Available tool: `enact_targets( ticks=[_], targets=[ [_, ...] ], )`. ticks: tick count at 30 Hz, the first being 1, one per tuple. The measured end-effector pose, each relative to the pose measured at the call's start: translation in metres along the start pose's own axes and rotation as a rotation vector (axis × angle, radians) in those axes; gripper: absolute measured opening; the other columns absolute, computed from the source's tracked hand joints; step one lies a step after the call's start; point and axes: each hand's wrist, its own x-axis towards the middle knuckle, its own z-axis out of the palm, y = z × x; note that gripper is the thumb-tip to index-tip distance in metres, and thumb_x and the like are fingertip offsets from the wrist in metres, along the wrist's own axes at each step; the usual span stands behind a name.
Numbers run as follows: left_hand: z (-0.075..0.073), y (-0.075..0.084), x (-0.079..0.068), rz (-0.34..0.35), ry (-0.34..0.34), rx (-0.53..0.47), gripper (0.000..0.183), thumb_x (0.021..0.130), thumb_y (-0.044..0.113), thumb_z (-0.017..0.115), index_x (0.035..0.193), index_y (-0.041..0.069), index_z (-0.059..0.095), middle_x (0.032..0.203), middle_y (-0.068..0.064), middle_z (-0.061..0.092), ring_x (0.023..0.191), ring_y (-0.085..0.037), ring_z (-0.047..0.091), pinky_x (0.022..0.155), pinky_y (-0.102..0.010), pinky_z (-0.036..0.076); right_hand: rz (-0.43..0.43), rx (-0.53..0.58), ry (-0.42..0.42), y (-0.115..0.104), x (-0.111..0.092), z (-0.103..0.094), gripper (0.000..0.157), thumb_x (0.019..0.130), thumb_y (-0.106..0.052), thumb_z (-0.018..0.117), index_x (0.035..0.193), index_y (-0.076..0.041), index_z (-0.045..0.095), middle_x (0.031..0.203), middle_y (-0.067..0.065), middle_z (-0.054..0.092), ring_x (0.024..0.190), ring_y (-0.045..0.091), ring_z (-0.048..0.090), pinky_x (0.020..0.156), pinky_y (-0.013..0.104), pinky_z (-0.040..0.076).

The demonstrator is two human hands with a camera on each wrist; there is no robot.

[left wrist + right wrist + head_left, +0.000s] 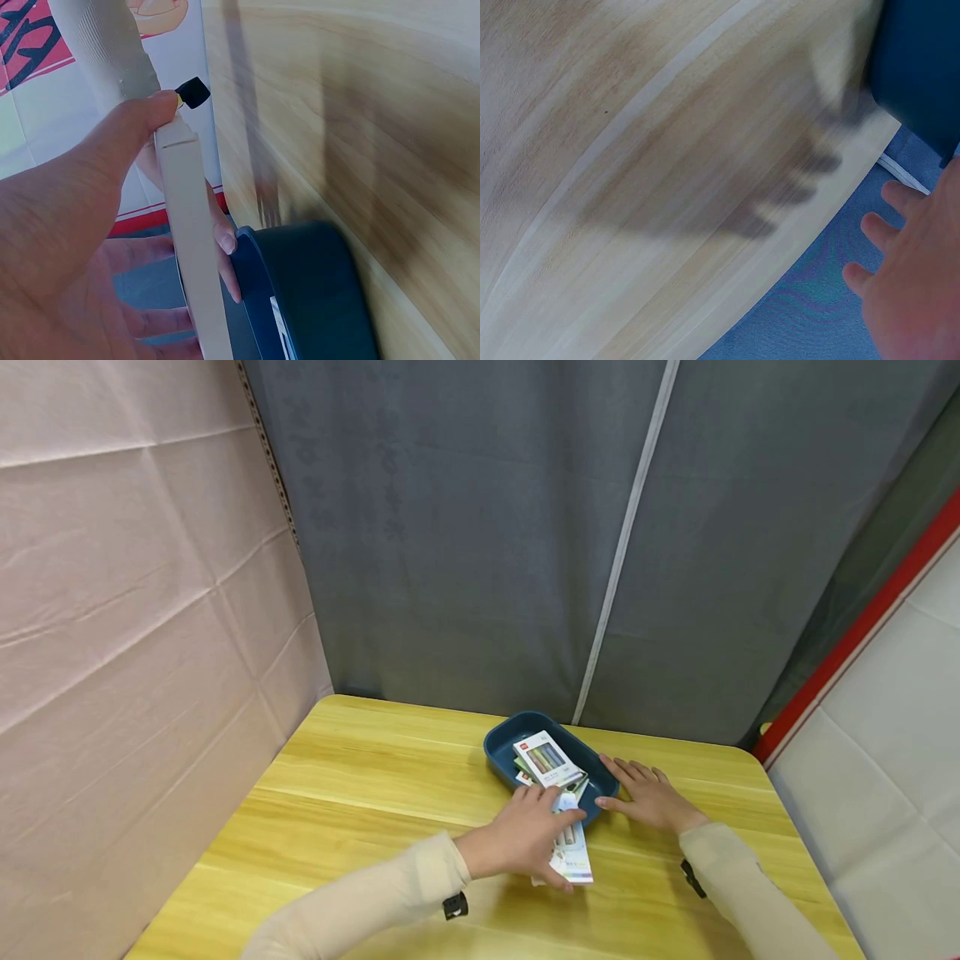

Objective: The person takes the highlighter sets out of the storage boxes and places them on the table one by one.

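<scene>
In the head view my left hand grips a flat white box by its edges, thumb at the near end. The box is held over the near side of a dark blue plastic bin; its far part is covered by my fingers. The left wrist view shows the box's narrow side edge-on in that hand. Inside the bin lies another white box printed with coloured sticks, on top of more boxes partly hidden. My right hand rests at the bin's right end, thumb and fingers spread at the rim.
The bin stands on a yellow wood-grain table, close to its back edge. A grey curtain hangs behind, with a pale cloth wall at the left and a white panel with red trim at the right.
</scene>
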Motion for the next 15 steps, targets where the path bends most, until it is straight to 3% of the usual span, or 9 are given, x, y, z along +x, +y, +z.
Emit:
enact_targets(
  ticks=[15],
  targets=[
    [-0.001, 0.011, 0.000, 0.075, -0.011, 0.000, 0.097, 0.064, 0.083, 0.069, 0.145, 0.034, 0.046, 0.147, -0.009, 0.049, 0.130, -0.025, 0.048, 0.108, -0.041, 0.042, 0.008, -0.006, -0.007, -0.003, 0.000, -0.003, 0.084, 0.093, -0.065, 0.050, 0.158, -0.018, 0.024, 0.159, 0.020, 0.034, 0.142, 0.051, 0.033, 0.112, 0.074, 0.019]
  ],
)
